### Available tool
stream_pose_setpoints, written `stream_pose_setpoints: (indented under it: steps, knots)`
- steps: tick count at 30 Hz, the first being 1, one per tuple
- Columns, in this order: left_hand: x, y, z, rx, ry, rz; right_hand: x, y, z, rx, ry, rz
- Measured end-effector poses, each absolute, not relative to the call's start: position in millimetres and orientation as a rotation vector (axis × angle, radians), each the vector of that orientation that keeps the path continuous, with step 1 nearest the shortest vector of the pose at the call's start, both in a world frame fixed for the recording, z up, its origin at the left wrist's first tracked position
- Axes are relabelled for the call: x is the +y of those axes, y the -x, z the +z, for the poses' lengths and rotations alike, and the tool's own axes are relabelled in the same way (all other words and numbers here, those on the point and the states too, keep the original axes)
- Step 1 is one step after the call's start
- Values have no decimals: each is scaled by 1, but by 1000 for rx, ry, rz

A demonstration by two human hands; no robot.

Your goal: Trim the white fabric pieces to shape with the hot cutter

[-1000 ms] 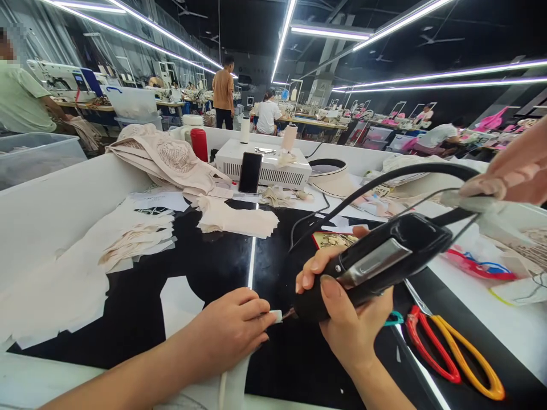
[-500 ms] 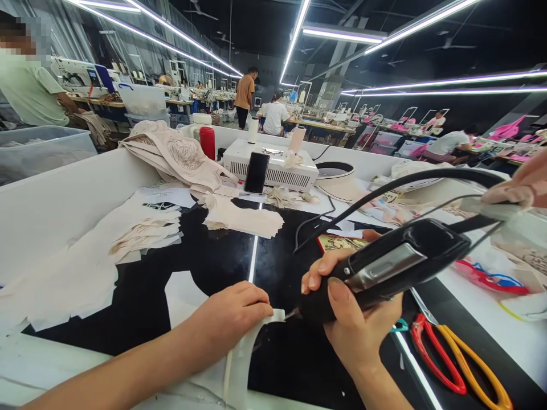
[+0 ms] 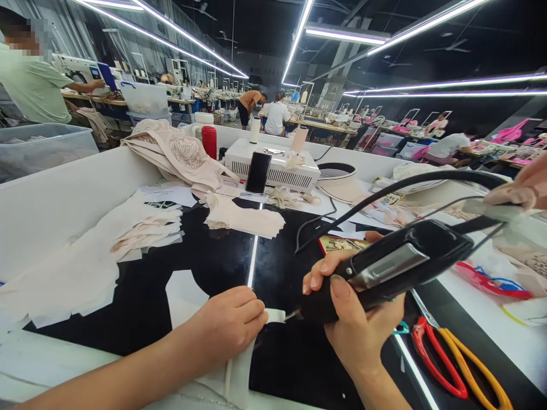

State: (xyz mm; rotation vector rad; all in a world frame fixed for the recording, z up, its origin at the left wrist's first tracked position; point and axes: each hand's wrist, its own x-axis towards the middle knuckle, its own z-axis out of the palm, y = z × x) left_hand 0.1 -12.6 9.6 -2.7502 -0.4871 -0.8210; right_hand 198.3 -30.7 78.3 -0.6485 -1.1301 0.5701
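My left hand (image 3: 233, 324) is closed on a narrow white strip (image 3: 276, 315), whose short end sticks out past the fingertips. More pale material hangs below that hand toward the table's near edge. My right hand (image 3: 363, 324) wraps around a black corded electric hand tool (image 3: 410, 256), held tilted with its thin metal tip pointing left. That tip meets the end of the strip, or lies very close to it; contact is hard to tell. Under my left forearm lies a white curved sheet (image 3: 183, 293) on the black work surface (image 3: 294, 364).
Scissors (image 3: 444, 341) with red and orange handles lie at right. Pale cut pieces (image 3: 81, 256) cover the left side. Behind them stand a phone (image 3: 258, 172) and a white vented box (image 3: 273, 162). Another hand (image 3: 521, 188) at the right edge is by the tool's cord (image 3: 384, 185).
My left hand has shifted slightly left, baring more of the strip's end. The tool has barely moved. In the background, a person in orange has bent over and another has reached toward a machine.
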Motion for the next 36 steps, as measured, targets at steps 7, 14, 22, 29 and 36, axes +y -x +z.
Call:
stream_pose_setpoints:
  steps: [7, 14, 22, 29, 36]
  knots:
    - [-15, -2, 8, -488, 2706, -899, -22, -194, 84, -1108, 620, 581]
    - [-17, -4, 7, -524, 2709, -976, -12, -179, 82, -1107, 621, 648]
    - [-18, -5, 6, -533, 2704, -982, -13, -175, 81, -1114, 614, 633]
    - [-19, -3, 7, -543, 2716, -958, -12, -176, 80, -1130, 611, 612]
    - [-17, -5, 5, -535, 2712, -936, -13, -179, 82, -1128, 649, 615]
